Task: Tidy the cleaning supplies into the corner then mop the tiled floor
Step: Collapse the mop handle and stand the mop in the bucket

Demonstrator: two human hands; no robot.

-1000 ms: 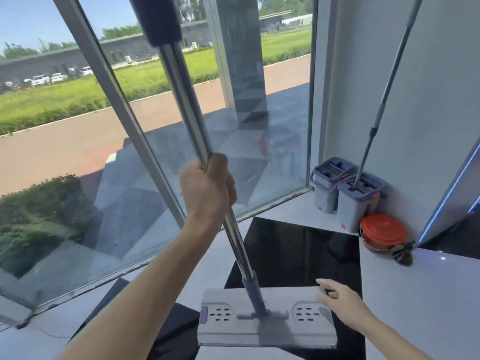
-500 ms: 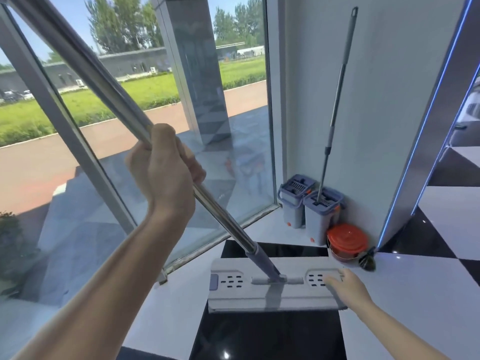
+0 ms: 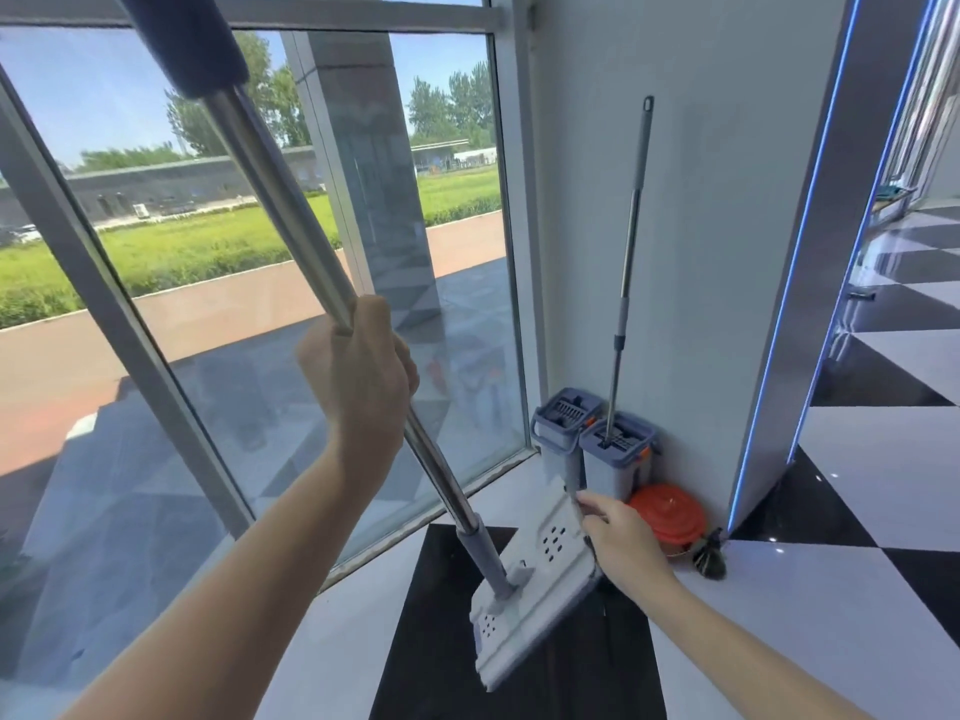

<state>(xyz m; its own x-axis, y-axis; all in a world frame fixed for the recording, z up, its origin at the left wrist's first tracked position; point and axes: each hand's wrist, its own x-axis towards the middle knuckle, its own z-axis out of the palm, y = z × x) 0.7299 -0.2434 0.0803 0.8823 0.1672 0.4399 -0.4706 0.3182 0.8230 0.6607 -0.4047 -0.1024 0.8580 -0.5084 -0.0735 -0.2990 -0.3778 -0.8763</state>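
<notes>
Steel pole [image 3: 291,220]: your left hand [image 3: 363,371] is clamped round it, slanting down-right.
Mop head [image 3: 535,569]: tilted, long axis toward the corner buckets [image 3: 592,449].
Right hand [image 3: 623,537]: your fingers pinch its far end.

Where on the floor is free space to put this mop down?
Free: the black tile left of the flat grey mop head, and the white tile right of the right hand. Crowded: the corner, with two grey-blue mop buckets, an orange round lid and a small dark brush.
</notes>
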